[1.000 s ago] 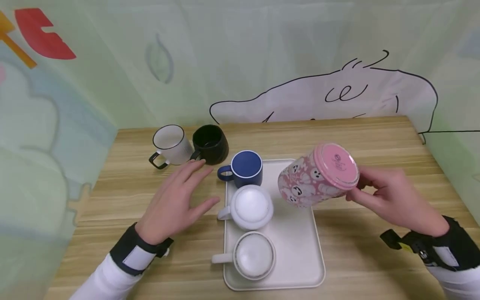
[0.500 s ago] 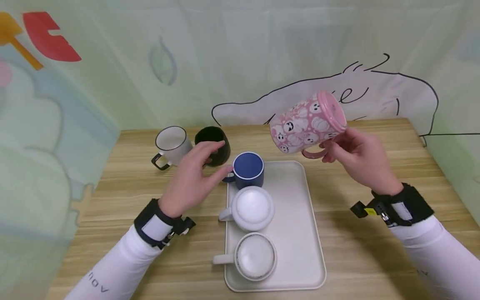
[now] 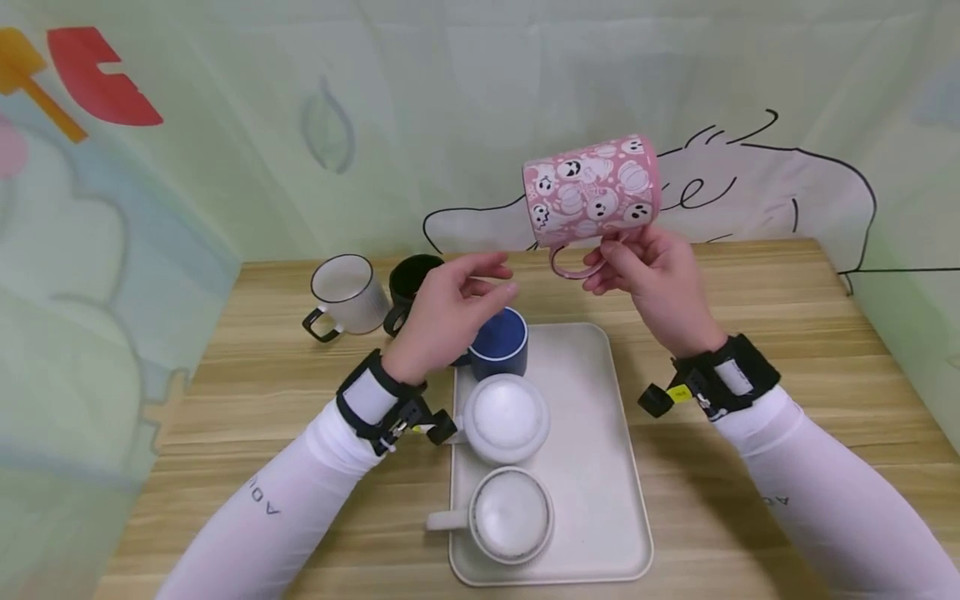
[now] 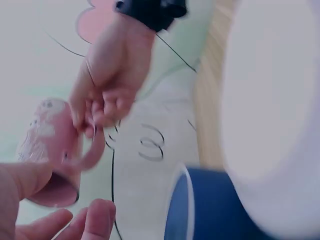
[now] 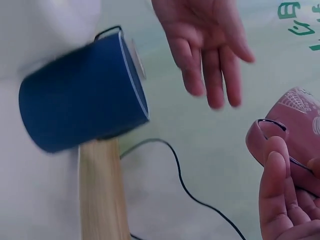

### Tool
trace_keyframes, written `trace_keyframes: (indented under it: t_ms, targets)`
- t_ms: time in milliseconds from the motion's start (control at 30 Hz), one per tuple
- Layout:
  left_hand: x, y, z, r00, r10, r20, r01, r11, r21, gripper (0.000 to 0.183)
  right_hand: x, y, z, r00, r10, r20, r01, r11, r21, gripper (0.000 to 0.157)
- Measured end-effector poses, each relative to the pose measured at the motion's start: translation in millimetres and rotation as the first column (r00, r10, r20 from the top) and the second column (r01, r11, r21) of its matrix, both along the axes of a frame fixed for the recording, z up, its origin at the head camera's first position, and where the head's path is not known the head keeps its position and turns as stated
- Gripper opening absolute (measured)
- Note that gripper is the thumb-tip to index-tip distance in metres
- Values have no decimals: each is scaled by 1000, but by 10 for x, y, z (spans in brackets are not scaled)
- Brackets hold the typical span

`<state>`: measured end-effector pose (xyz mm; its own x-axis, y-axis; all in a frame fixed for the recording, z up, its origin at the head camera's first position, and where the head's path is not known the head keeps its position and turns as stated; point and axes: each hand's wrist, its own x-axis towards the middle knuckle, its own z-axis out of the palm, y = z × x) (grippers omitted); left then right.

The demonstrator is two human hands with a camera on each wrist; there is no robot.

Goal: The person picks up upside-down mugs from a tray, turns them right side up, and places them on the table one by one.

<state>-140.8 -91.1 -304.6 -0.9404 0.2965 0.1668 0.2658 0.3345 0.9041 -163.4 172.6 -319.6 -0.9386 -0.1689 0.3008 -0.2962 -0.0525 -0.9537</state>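
**Pink glazed cylindrical mug with white ghost-and-pumpkin print, held aloft**

At far left, a white mug with black rim and handle is standing on the wood-grain table; a black mug is standing just beside it. The bare left hand is hovering near the pink mug's mouth, thumb and fingers parted, holding nothing. Along the left side of the pale rectangular tray, a navy-blue mug, a rounded white mug and a grey-ringed white mug are lining up, handles leftward, presumably so their bodies fit within the rim. Beyond the tray's far end, the pink mug is lying sideways in the air, mouth leftward. The bare right hand is pinching its handle, probably because that gives a secure grip.
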Motion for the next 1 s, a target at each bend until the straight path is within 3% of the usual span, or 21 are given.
trace_keyframes:
  t_ms: [133, 267, 533, 767, 1000]
  targets:
    - [-70, 146, 29, 997, -25, 76, 15, 991, 130, 47, 3, -152, -1, 996, 62, 70, -54, 993, -105, 32]
    - [-118, 241, 17, 989, -25, 144, -9, 972, 236, 40, 16, -290, -6, 985, 113, 133, -82, 972, -221, 34]
    - [-164, 259, 19, 982, 5, 187, -77, 922, 380, 35, 39, -447, -10, 962, 175, 209, -88, 926, -366, 32]
    - [-190, 200, 31, 986, 33, 163, -96, 913, 397, 33, 8, -454, -12, 945, 219, 244, -145, 946, -289, 40]
    - [-227, 131, 30, 994, 102, 27, -105, 950, 294, 30, -11, -409, -32, 928, 251, 276, -214, 964, -157, 41]
